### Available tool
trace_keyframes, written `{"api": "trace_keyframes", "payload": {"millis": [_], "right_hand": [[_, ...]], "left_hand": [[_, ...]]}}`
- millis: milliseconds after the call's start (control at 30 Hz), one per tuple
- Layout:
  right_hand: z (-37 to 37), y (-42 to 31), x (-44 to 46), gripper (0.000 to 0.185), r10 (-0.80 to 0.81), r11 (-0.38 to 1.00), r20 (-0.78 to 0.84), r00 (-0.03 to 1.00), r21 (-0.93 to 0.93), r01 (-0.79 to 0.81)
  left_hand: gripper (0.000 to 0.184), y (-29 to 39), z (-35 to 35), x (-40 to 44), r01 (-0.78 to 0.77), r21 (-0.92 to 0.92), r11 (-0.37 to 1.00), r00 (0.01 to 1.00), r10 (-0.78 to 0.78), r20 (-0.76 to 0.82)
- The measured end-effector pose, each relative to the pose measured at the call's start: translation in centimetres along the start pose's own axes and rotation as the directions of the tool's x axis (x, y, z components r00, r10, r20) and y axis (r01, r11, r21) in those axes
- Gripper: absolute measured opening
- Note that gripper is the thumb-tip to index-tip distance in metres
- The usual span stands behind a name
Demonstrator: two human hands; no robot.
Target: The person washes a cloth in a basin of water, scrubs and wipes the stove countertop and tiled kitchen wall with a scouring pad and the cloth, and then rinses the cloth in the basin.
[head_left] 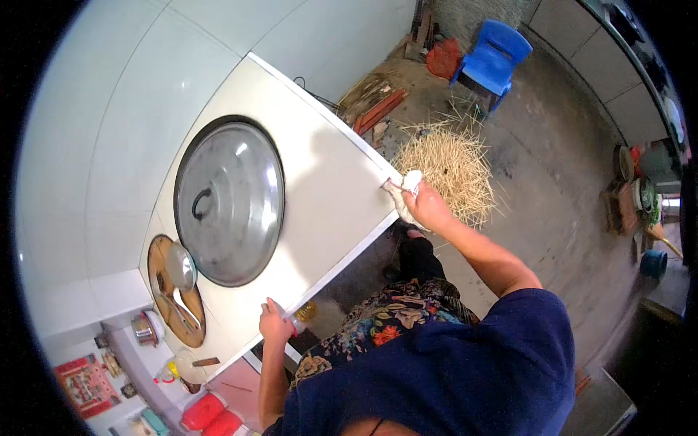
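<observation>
Grips cloth [414,180] with the right hand [430,208] at the counter's [331,200] corner, well apart from the left hand [275,325] beside the edge; cannot tell left grip.

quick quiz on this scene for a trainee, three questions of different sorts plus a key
1. True or false: the chair stands on the counter.
2. Which hand holds the white cloth at the counter's corner?
A left
B right
C both
3. Fill in the missing word: on the counter lies a big round ____ with a dark handle.

Key:
1. False; it stands on the floor.
2. B, the right hand.
3. lid
</observation>
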State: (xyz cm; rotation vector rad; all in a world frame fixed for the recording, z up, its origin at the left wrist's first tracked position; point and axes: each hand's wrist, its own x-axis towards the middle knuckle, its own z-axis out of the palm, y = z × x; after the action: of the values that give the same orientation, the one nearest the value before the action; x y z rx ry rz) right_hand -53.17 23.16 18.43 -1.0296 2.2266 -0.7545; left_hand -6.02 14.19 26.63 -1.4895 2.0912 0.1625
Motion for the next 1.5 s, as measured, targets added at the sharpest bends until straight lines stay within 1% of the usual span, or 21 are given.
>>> {"api": "trace_keyframes", "payload": {"millis": [33, 133, 233, 333, 367, 400, 467, 600, 767, 867, 933, 1033, 1067, 1100, 1200, 1300, 1333, 1367, 1433, 1467, 1500], "right_hand": [[-0.3, -0.1, -0.7, 0.043, 0.024, 1.0, 0.009, 1.0, -0.017, -0.024], [-2.9, 0.0, -2.5, 0.035, 0.179, 0.937, 0.091, 0.98, 0.286, -0.198], [-4.0, 0.4, -3.5, 0.034, -0.044, 0.861, -0.237, 0.971, 0.484, 0.157], [-6.7, -5.6, -4.1, 0.042, -0.093, 0.89, 0.132, 0.987, 0.456, 0.023], [-6.2, -6.6, -3.7, 0.048, -0.243, 0.969, 0.182, 0.953, 0.081, 0.231], [-5.8, -7.6, -3.2, 0.055, -0.386, 0.852, 0.227, 0.894, -0.283, 0.44], [-4.0, -8.0, -2.3, 0.063, -0.479, 0.628, 0.358, 0.801, -0.498, 0.598], [-1.0, -6.2, 2.5, 0.068, -0.598, 0.532, 0.377, 0.707, -0.474, 0.702], [1.0, -9.7, 10.4, 0.065, -0.666, 0.443, 0.405, 0.627, -0.462, 0.768], [3.5, -12.7, 16.5, 0.062, -0.732, 0.422, 0.344, 0.588, -0.448, 0.788], [4.9, -14.6, 20.2, 0.06, -0.766, 0.428, 0.292, 0.572, -0.431, 0.794], [7.7, -16.9, 25.7, 0.057, -0.796, 0.455, 0.203, 0.57, -0.419, 0.786], [8.0, -18.2, 27.2, 0.056, -0.766, 0.47, 0.234, 0.599, -0.433, 0.769], [8.9, -18.9, 29.1, 0.055, -0.757, 0.463, 0.248, 0.605, -0.45, 0.764], [9.7, -21.8, 31.9, 0.053, -0.715, 0.477, 0.245, 0.655, -0.513, 0.713], [11.1, -22.2, 34.1, 0.052, -0.737, 0.446, 0.233, 0.635, -0.537, 0.716], [9.9, -23.4, 33.0, 0.052, -0.713, 0.44, 0.251, 0.655, -0.567, 0.696], [10.5, -22.8, 33.1, 0.053, -0.749, 0.457, 0.172, 0.64, -0.566, 0.687], [9.1, -23.2, 30.3, 0.052, -0.634, 0.514, 0.206, 0.746, -0.609, 0.604], [9.3, -22.3, 29.1, 0.051, -0.646, 0.525, 0.169, 0.744, -0.608, 0.595], [9.6, -20.8, 28.0, 0.051, -0.709, 0.502, 0.129, 0.694, -0.599, 0.624]], "left_hand": [[0.08, -0.5, 1.3, -0.1, -0.016, 0.011, 1.0, 0.999, 0.017, -0.05], [0.081, -0.5, 1.5, -0.6, -0.018, 0.017, 1.0, 0.995, 0.019, -0.099], [0.082, -0.5, 1.7, -0.8, -0.025, -0.004, 1.0, 0.992, 0.024, -0.122], [0.084, -0.3, 1.4, -0.6, 0.006, -0.04, 0.999, 0.995, -0.01, -0.097], [0.084, -0.1, 1.2, -0.5, 0.024, -0.04, 0.999, 0.997, -0.027, -0.074], [0.084, 0.1, 0.9, -0.5, 0.042, -0.04, 0.998, 0.998, -0.044, -0.054], [0.084, 0.3, 0.6, -0.4, 0.07, -0.043, 0.997, 0.997, -0.072, -0.033], [0.083, 0.9, 0.7, 0.1, 0.12, -0.072, 0.99, 0.993, -0.121, -0.01], [0.081, 1.5, 2.8, 1.3, 0.176, -0.048, 0.983, 0.984, -0.177, -0.021], [0.077, 5.3, -2.4, 1.7, 0.325, -0.045, 0.945, 0.932, -0.313, 0.181], [0.076, 5.0, 1.5, 2.6, 0.371, 0.036, 0.928, 0.924, -0.373, 0.087], [0.075, 5.1, 3.5, 2.8, 0.383, 0.099, 0.918, 0.923, -0.384, -0.008], [0.075, 5.4, 3.4, 2.5, 0.381, 0.113, 0.918, 0.924, -0.381, -0.027], [0.077, 6.2, 1.4, 2.9, 0.448, 0.036, 0.893, 0.882, -0.448, 0.149], [0.075, 7.5, 0.5, 2.6, 0.492, -0.025, 0.87, 0.86, -0.481, 0.171], [0.07, 8.4, -0.4, 2.2, 0.505, -0.155, 0.849, 0.857, -0.472, 0.207], [0.067, 9.0, -0.2, 1.7, 0.472, -0.175, 0.864, 0.881, -0.456, 0.124], [0.063, 9.6, 0.0, 1.2, 0.436, -0.188, 0.88, 0.899, -0.437, 0.039], [0.06, 10.6, -0.3, 0.2, 0.412, -0.245, 0.878, 0.902, -0.432, -0.029], [0.058, 10.9, -0.2, -0.3, 0.385, -0.271, 0.882, 0.906, -0.418, -0.071], [0.058, 11.0, 0.2, -0.8, 0.356, -0.295, 0.887, 0.906, -0.405, -0.126]]}}
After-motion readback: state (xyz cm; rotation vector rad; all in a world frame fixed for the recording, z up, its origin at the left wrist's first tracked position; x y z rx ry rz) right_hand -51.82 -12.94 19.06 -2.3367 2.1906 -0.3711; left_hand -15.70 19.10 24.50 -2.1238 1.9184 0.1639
